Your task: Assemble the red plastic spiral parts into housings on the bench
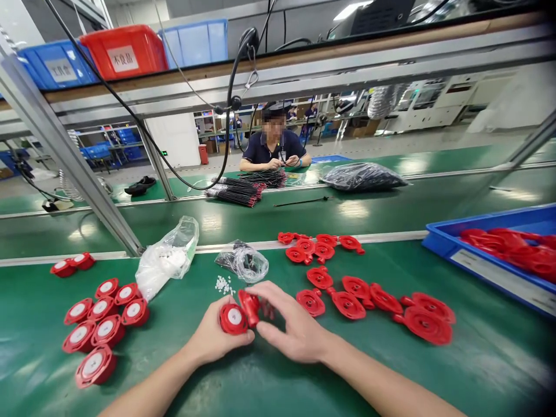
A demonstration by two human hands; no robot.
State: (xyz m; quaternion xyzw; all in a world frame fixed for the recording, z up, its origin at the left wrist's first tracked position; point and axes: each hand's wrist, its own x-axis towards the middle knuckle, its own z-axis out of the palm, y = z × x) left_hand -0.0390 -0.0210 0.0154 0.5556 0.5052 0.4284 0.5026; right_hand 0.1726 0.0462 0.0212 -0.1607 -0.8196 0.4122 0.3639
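Green workbench (269, 385) is spread across the lower frame. At lower centre, a white-faced round red housing (234, 317) is gripped in the left hand (216, 331), closed round it; a red cover (249, 308) is held by the right hand (297, 327) just beside it, contact unclear. Other housings (104, 329) are grouped at left, spare covers (347, 305) scattered right of centre, white bits (223, 284) strewn above the hands.

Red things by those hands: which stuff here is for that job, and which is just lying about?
Probably for the job:
white-topped red piece, in the left hand
red piece at the right hand
loose red pieces
small white bits

Probably just lying about:
lone black cable
dark wrapped bundle
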